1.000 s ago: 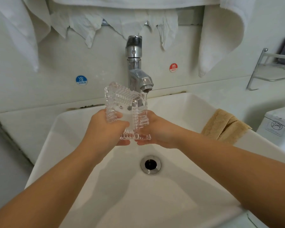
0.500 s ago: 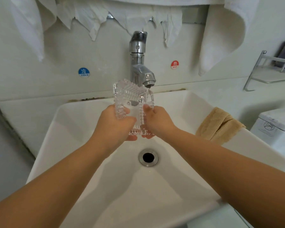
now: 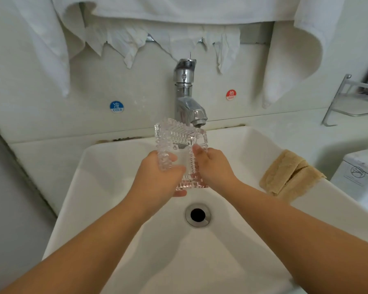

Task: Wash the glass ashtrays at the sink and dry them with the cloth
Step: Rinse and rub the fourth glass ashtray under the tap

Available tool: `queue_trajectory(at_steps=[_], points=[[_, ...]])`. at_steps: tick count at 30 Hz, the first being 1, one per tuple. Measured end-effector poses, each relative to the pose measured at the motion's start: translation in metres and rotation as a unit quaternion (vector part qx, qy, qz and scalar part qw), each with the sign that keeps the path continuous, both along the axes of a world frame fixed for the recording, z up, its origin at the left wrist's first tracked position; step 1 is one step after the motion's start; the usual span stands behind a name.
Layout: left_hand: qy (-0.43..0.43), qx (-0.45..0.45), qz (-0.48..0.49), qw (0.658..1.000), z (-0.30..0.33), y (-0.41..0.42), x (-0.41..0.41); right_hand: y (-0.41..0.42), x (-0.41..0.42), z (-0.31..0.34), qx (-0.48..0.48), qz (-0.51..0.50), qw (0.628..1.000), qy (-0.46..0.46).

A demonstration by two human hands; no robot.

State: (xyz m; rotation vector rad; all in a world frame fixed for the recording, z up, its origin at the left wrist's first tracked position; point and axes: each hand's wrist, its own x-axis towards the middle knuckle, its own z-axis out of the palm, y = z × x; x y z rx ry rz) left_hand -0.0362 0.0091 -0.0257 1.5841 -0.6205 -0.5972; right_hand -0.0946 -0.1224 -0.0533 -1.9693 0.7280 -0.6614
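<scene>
Washing looks under way: left hand [image 3: 157, 177] and right hand [image 3: 212, 166] grip the glass ashtray [image 3: 180, 149], fingers curled round its sides, below the tap [image 3: 189, 107]; drying with the cloth [image 3: 289, 175] likely follows.

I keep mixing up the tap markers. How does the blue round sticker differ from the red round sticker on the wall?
The blue round sticker sits left of the chrome tap and reads COLD; the red round sticker sits to the tap's right and reads HOT. The blue one is also placed slightly lower on the wall than the red one. Both are small discs with a white character above the English word.
</scene>
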Motion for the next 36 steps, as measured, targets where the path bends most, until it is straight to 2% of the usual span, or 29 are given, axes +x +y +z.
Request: queue_trajectory(at_steps=[5, 8, 10, 12, 15, 18, 22, 26, 29, 32, 36], points=[[0.028, -0.012, 0.024, 0.999, 0.005, 0.005, 0.011, -0.003, -0.001, -0.004, 0.091, 0.115, 0.989, 0.023], [0.011, -0.013, 0.016, 1.0, 0.006, 0.005, 0.012, -0.006, -0.004, -0.003, 0.117, 0.158, 0.98, -0.024], [0.013, -0.011, 0.014, 1.0, 0.006, 0.004, 0.013, -0.002, -0.006, 0.001, 0.108, 0.133, 0.984, -0.038], [0.013, -0.005, 0.003, 1.0, 0.005, 0.003, 0.01, 0.001, -0.003, 0.005, 0.083, 0.055, 0.995, -0.022], [-0.058, 0.021, -0.016, 0.998, 0.0, 0.001, 0.0, 0.0, 0.004, 0.007, 0.07, -0.035, 0.996, 0.046], [-0.079, 0.024, -0.008, 0.997, -0.004, 0.001, -0.004, 0.001, 0.006, 0.007, 0.08, -0.044, 0.994, 0.06], [-0.003, 0.006, 0.038, 0.999, -0.001, 0.001, 0.005, 0.006, 0.002, 0.007, 0.08, 0.018, 0.996, 0.028], [0.033, -0.03, 0.086, 0.995, 0.005, 0.004, 0.013, 0.012, -0.002, 0.007, 0.157, 0.099, 0.983, -0.01], [0.031, -0.057, 0.107, 0.992, 0.007, 0.003, 0.015, 0.012, -0.005, 0.006, 0.293, 0.17, 0.941, -0.02], [-0.006, -0.055, 0.1, 0.993, 0.003, 0.002, 0.011, 0.009, -0.007, 0.006, 0.319, 0.191, 0.928, 0.02], [-0.02, -0.039, 0.07, 0.997, -0.003, 0.001, 0.008, -0.003, -0.005, 0.004, 0.349, 0.168, 0.922, -0.002]])
